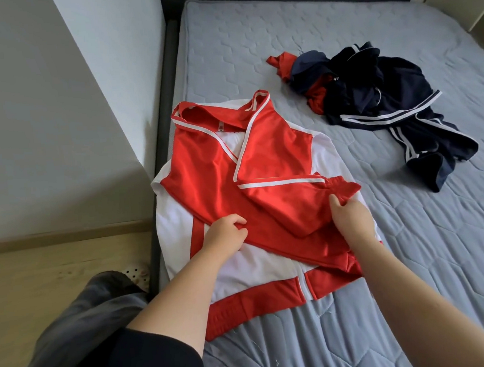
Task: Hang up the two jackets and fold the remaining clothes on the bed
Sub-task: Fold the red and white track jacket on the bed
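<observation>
Covering most of the view, a bed (358, 304) with a grey-blue quilted mattress holds all the clothes. Lying flat at its near left edge is a red and white jacket (205, 163) with white piping, a red hem band and a white zip strip; both red sleeves are folded across its chest. Beyond the hands, toward the far right, sits a crumpled pile of navy clothes (377, 93) with white stripes, with a bit of red cloth (281, 63) showing at its left. The left hand (224, 233) pinches a fold of red fabric at the jacket's middle. Just to its right, the right hand (352, 218) grasps the gathered red cuff (343, 189).
</observation>
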